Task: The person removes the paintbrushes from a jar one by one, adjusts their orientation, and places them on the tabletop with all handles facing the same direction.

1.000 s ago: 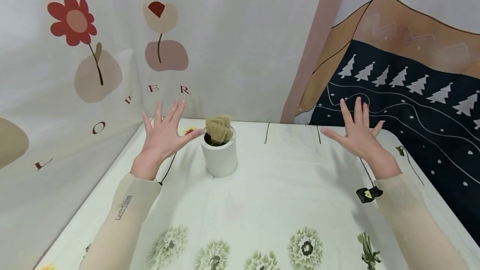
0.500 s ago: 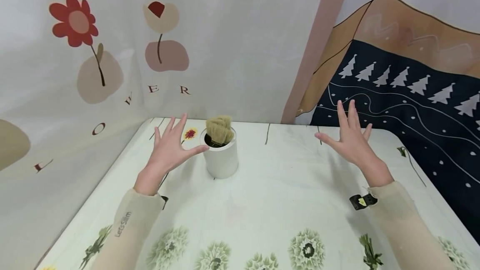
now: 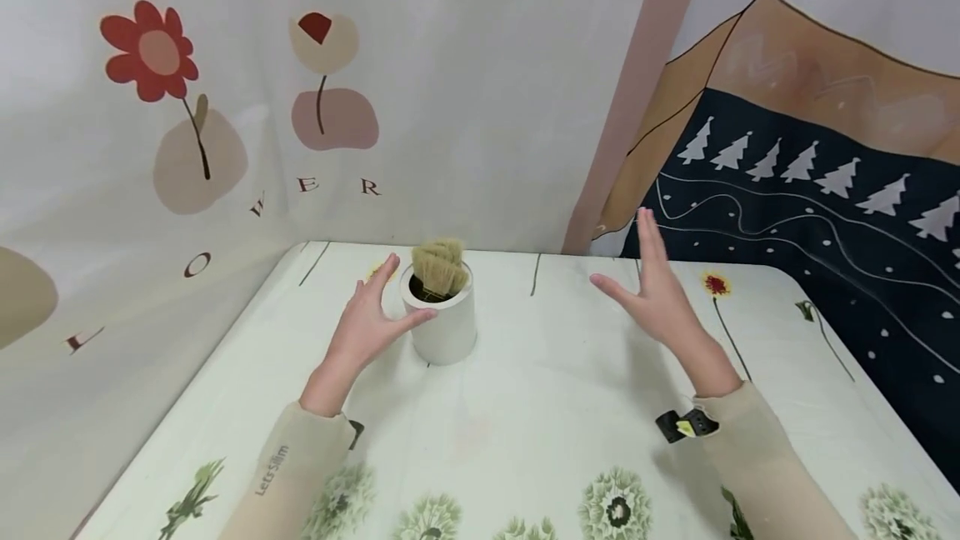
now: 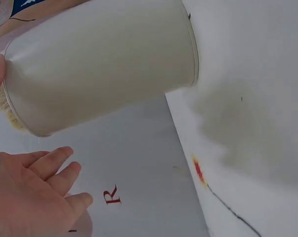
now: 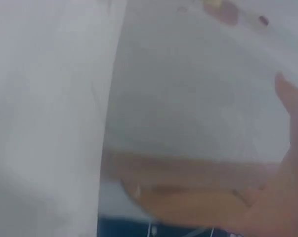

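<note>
fingers parted and unclenched, a person's left hand (image 3: 363,333) curves beside a white pot (image 3: 446,333) near the back of a table (image 3: 536,394), its thumb stretched across the front of the rim; whether skin meets pot cannot be told. the right hand (image 3: 662,305) is loose as well, thumb wide of its straight fingers, raised above the table well to the right of the pot. the pot stands upright, with tan bristles (image 3: 439,268) poking out of its mouth. beige sleeves (image 3: 288,452) cover both forearms, and a black strap (image 3: 686,425) shows at the right cuff. green-and-white blossoms (image 3: 617,508) are printed along the near side of the table's covering. behind hangs a pale curtain (image 3: 480,107) bearing a red flower (image 3: 153,55); to the right, dark cloth (image 3: 817,244) carries a row of white trees. the right-wrist view is blurred.
</note>
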The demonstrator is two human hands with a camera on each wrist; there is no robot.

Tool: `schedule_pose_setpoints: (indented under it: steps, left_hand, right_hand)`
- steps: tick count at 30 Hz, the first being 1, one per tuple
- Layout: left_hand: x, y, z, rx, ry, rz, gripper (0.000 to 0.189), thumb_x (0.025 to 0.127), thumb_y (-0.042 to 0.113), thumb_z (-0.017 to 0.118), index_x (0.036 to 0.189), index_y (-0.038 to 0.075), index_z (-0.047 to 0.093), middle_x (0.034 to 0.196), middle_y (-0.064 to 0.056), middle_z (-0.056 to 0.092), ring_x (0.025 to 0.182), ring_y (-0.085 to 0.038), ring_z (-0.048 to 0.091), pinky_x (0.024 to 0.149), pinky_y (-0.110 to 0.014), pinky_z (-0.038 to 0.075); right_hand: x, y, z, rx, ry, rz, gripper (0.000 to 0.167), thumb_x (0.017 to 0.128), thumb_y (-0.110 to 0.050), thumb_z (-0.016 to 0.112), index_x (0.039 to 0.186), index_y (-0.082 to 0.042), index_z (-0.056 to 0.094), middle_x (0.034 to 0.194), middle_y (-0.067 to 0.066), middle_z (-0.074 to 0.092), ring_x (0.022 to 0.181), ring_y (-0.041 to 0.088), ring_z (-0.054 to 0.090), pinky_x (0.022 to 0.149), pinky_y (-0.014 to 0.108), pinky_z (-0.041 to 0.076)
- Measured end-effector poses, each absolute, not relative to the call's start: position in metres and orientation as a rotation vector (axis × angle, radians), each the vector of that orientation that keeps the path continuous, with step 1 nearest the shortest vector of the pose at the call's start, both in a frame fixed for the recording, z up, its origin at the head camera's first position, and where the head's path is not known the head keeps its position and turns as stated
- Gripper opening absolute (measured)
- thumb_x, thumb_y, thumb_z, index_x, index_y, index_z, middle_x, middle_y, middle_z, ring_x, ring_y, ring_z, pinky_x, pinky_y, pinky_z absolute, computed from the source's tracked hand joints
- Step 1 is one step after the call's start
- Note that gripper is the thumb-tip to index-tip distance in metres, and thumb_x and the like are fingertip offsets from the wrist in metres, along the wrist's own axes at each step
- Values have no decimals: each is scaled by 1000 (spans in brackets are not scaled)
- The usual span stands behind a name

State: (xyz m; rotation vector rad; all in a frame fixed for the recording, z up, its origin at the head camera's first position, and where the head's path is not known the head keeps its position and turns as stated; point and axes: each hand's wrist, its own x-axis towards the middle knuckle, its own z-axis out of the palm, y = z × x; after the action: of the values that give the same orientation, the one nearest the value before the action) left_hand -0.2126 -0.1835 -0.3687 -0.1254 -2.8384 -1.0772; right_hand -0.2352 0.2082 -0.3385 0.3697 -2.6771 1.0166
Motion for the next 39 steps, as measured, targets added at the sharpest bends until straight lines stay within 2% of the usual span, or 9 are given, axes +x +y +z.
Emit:
schedule_pose_setpoints:
  steps: [4,7,13,19,22,27,30,34,39]
  left_hand:
    - [-216,-181,-372,-100,-2797,-1167,99,83,54,75,160,19,23,165,-9,28,150,-44,25,120,-65,28]
    - [-217,-178,-376,-136,-2748,-1259,96,85,46,76,159,15,24,163,-13,31,148,-38,32,121,-59,32]
    - [-217,-170,-384,-197,-2614,-1543,95,87,28,78,159,8,19,166,-13,22,149,-36,32,125,-44,30]
    - [-222,-163,-384,-146,-2582,-1667,99,87,23,78,159,8,13,164,-18,22,151,-35,27,127,-47,26]
    - [-226,-158,-383,-135,-2562,-1665,100,86,24,79,159,10,13,163,-18,22,150,-34,26,126,-51,26]
    - [-227,-148,-385,-43,-2546,-1683,99,85,28,80,158,10,15,162,-17,18,148,-33,26,124,-52,29]
    - [-225,-144,-387,14,-2546,-1676,98,84,29,80,157,10,18,160,-15,19,147,-31,29,124,-49,32]
    - [-227,-141,-383,-32,-2550,-1576,98,84,34,80,156,8,20,158,-17,23,140,-31,35,120,-51,37]
    - [-229,-145,-379,-44,-2611,-1516,102,83,37,80,157,9,16,160,-16,25,142,-32,34,119,-50,38]
  right_hand:
    - [-234,183,-338,449,-2626,1211,101,95,-38,67,161,-22,-8,170,3,-3,156,34,11,122,65,22]
    - [-231,163,-340,534,-2563,1344,95,96,-29,68,162,-21,-1,169,5,8,155,31,17,125,57,25]
    - [-222,123,-346,690,-2425,1575,82,95,-16,69,160,-13,19,164,11,29,152,28,29,124,47,32]
    - [-220,89,-350,791,-2342,1703,53,95,-12,67,144,-6,49,146,14,55,136,28,54,111,35,49]
    - [-225,75,-352,815,-2333,1767,41,96,-12,66,135,-4,58,137,15,62,128,28,60,105,33,54]
    - [-236,58,-356,731,-2407,1834,36,97,-14,65,131,-4,62,127,15,67,119,28,65,100,33,58]
    - [-239,52,-355,655,-2460,1821,40,96,-16,67,134,-5,60,124,14,69,117,27,66,98,35,59]
    - [-242,43,-349,616,-2424,1813,45,94,-15,69,137,-7,56,122,14,69,114,28,67,95,40,60]
    - [-245,33,-346,618,-2430,1798,38,93,-14,70,128,-5,58,118,14,69,108,26,67,91,34,60]
